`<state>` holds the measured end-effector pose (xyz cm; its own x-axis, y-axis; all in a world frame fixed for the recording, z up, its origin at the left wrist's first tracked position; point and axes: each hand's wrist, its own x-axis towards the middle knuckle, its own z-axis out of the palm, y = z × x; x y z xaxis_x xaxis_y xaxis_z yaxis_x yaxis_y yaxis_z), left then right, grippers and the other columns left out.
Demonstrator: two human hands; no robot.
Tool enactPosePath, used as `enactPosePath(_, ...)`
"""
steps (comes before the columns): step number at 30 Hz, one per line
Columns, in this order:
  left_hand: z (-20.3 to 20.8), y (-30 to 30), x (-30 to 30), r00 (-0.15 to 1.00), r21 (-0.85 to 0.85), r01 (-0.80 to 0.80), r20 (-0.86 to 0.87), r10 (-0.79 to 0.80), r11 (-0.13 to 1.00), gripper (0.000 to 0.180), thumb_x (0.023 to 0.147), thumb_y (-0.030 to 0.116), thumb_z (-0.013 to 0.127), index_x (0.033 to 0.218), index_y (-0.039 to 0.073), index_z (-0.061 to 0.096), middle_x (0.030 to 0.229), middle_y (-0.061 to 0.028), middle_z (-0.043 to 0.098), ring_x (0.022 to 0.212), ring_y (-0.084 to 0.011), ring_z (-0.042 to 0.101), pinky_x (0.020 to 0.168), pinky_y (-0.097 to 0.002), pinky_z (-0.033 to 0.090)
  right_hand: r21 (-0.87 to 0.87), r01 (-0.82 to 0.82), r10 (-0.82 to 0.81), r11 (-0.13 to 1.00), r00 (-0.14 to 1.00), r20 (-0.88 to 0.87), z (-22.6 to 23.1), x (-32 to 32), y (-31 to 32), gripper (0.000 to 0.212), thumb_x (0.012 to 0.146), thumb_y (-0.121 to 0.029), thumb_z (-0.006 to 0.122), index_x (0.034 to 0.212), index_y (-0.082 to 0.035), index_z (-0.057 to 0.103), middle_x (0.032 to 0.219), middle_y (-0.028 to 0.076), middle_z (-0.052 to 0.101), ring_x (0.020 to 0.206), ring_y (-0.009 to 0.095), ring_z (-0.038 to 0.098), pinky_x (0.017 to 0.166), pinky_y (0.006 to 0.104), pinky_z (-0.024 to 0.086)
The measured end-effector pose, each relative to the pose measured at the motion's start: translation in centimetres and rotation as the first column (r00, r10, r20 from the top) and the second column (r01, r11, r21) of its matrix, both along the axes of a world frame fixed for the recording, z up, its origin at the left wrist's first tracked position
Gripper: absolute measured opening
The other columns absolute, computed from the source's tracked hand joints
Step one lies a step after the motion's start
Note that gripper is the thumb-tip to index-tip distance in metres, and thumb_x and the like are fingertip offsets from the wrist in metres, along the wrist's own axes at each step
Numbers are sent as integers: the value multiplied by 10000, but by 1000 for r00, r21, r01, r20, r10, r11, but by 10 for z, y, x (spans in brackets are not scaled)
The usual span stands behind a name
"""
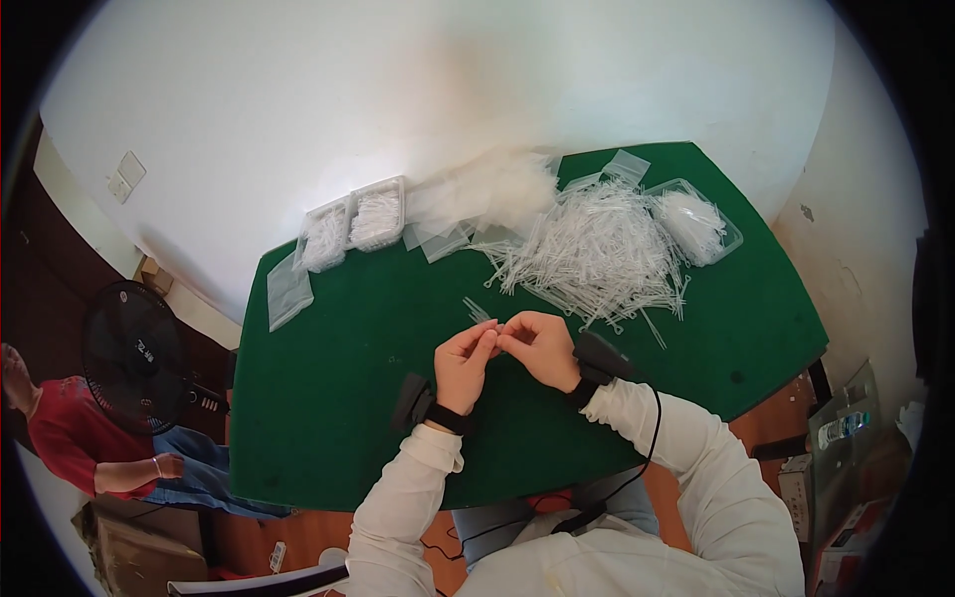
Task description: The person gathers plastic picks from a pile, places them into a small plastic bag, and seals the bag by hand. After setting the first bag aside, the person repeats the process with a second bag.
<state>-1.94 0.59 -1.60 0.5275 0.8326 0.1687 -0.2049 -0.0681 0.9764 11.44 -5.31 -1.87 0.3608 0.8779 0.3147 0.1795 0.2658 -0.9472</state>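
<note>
My left hand (463, 366) and my right hand (540, 348) meet over the middle of the green table, fingertips pinched together. Whatever lies between the fingers is too small to make out. Just beyond my left fingertips a few thin clear plastic sticks (477, 309) show; whether they are held or lie on the cloth I cannot tell. Past my right hand spreads a large heap of clear plastic sticks (607, 249), some with a small loop at the end.
Two clear tubs (377, 215) (325, 237) of small white pieces stand at the back left, near a flat clear bag (289, 292). Clear bags (487, 194) pile at the back middle. Another tub (734, 239) sits far right. A black fan (134, 356) and a person (75, 428) are left.
</note>
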Motion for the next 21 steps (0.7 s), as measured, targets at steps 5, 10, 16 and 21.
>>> enactPosePath(5,4,13,-6,999,-153,-23,25,27,988,176,921,137,530,1012,-7,573,1021,-106,629,877,-153,622,748,-266,515,-21,5,-4,1000,999,43,1,7,0,90,763,-62,675,798,4,623,701,29,634,623,60,562,570,218,455)
enactPosePath(10,12,20,-13,984,-331,-60,140,112,942,189,935,135,497,1059,-1,537,1024,-128,623,912,-204,626,779,-299,518,14,-20,23,1000,951,-307,-1,15,4,103,800,-53,651,871,10,610,733,19,626,644,61,556,596,202,456)
enactPosePath(16,15,11,-9,984,-324,24,172,34,946,211,934,115,490,1100,-13,515,1015,-126,622,949,-214,615,802,-308,513,-48,-107,96,993,975,-201,-2,13,3,111,789,-71,650,838,15,600,748,37,636,676,82,588,616,219,472)
enactPosePath(21,14,7,-4,987,-259,53,158,-11,964,221,931,117,497,1108,-13,526,1038,-117,616,976,-194,597,848,-303,483,-46,-121,108,992,969,-222,-1,10,2,109,824,-89,620,830,15,587,735,49,624,698,93,596,624,220,483)
